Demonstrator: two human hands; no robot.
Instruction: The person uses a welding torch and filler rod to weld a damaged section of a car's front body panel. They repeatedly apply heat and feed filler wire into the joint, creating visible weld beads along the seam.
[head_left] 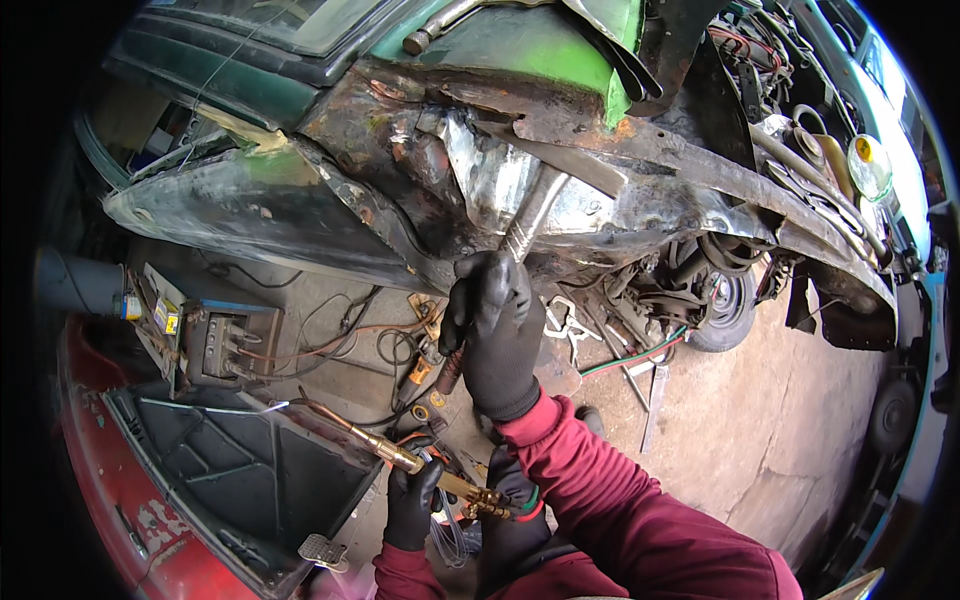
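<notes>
The gloved right hand grips a hammer, its head over the car; the gloved left hand holds a torch.

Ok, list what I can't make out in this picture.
In the head view:
Hammer: the middle of its handle, covered by the right hand.
Torch: its underside, hidden by its own body.
Red car body: outer part, cut off by the picture's dark rim.
Yellow label: its print, too small to read.
</notes>
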